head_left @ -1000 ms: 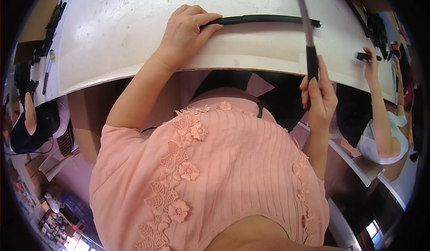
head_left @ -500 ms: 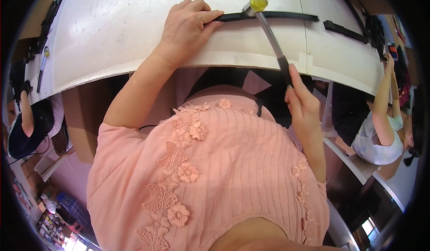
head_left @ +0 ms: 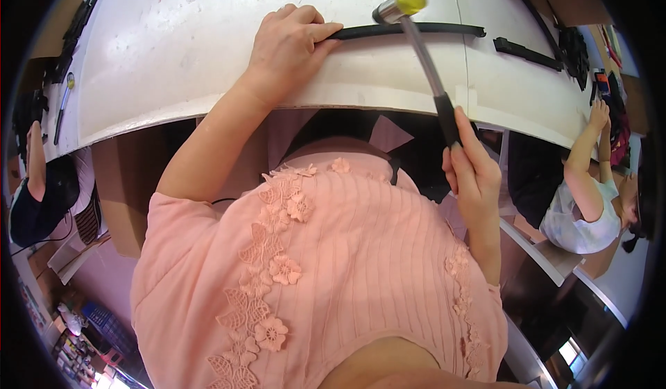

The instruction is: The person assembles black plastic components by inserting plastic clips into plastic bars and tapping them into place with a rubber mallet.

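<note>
My left hand (head_left: 286,45) is closed round the left end of a long black strip (head_left: 444,28), slim and slightly curved like a wiper blade, and pins it to the white table. My right hand (head_left: 475,163) grips the dark handle of a small two-faced mallet (head_left: 424,56). The mallet's metal head has a yellow face up and a dark face turned down to the left. That head hangs over the far side of the strip, near its middle, seemingly apart from it. The end of the strip under my left fingers is hidden.
A shorter black piece (head_left: 527,54) lies right of the strip. More black parts (head_left: 572,52) are heaped at the table's right edge. Another yellow-headed mallet (head_left: 64,108) lies far left. Co-workers sit at both sides, one with a hand (head_left: 600,113) at the table edge.
The mallet head has lifted off the strip and tilted, its dark face now showing. My right hand has shifted slightly toward me. My left hand keeps its hold on the strip.
</note>
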A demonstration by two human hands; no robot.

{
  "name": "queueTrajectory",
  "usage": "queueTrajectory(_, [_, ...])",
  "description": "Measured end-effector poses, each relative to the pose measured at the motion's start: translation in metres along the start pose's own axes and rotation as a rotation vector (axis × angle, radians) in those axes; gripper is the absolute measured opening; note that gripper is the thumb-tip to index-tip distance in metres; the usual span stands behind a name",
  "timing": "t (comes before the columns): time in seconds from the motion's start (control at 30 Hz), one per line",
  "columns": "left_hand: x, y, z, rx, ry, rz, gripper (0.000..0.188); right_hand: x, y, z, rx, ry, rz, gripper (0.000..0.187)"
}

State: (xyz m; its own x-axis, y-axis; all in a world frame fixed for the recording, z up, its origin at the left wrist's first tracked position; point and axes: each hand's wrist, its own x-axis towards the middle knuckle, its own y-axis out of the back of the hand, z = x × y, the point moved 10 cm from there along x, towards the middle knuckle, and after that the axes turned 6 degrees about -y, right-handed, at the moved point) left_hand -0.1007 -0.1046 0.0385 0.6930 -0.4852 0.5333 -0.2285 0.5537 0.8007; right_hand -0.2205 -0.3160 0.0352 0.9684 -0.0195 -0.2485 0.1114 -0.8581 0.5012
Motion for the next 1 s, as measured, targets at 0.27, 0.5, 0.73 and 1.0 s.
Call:
queueTrajectory(0.27, [0.008, 0.001, 0.001, -0.175, 0.046, -0.046, 0.015, 0.006, 0.004, 0.022, 0.220, -0.029, -0.032, 0.044])
queueTrajectory(0.5, [0.050, 0.090, -0.067, -0.128, 0.142, 0.364, 0.015, -0.017, 0.047, 0.049, 0.589, 0.134, 0.259, 0.044])
queueTrajectory(0.73, [0.177, 0.073, -0.146, 0.126, 0.155, 0.318, 0.027, -0.022, 0.048, 0.068, 0.601, 0.083, 0.275, 0.044])
queueTrajectory(1.0, [0.236, -0.036, -0.153, 0.659, 0.357, -0.214, 0.035, -0.042, 0.070, 0.105, 0.617, 0.004, 0.407, 0.044])
